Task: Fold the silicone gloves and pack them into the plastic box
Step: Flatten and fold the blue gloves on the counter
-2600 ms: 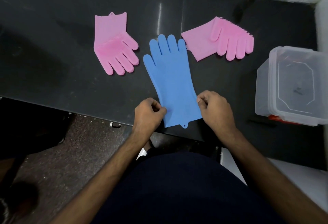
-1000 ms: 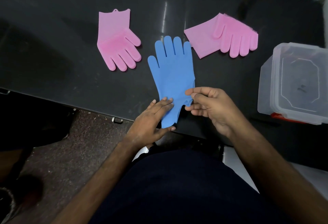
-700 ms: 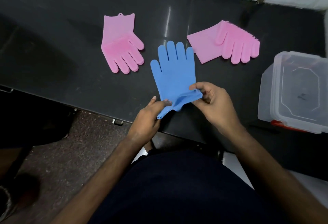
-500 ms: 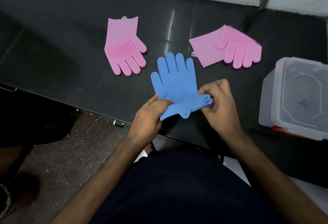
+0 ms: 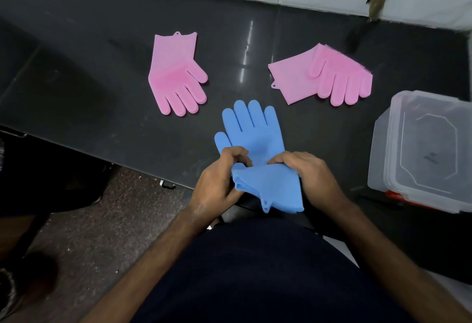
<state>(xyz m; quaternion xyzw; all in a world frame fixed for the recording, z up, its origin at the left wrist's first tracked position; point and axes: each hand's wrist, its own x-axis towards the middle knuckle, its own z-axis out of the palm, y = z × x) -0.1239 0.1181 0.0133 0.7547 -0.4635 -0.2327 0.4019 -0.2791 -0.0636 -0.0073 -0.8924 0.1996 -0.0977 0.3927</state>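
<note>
One blue glove (image 5: 255, 138) lies at the tabletop's (image 5: 76, 67) near edge, its long axis running from the fingers at 12 o'clock back to the cuff at 6. Both hands pinch that cuff, lifted off the surface: the left hand (image 5: 219, 182) at its 9 o'clock side, the right hand (image 5: 311, 177) at 3, about equally near. The fold likely goes toward 12. Two pink gloves sit farther out, one (image 5: 176, 77) at 10 o'clock, the other (image 5: 329, 77) at 1. The plastic box (image 5: 424, 149) stands at 3 o'clock, nearer the right hand.
</note>
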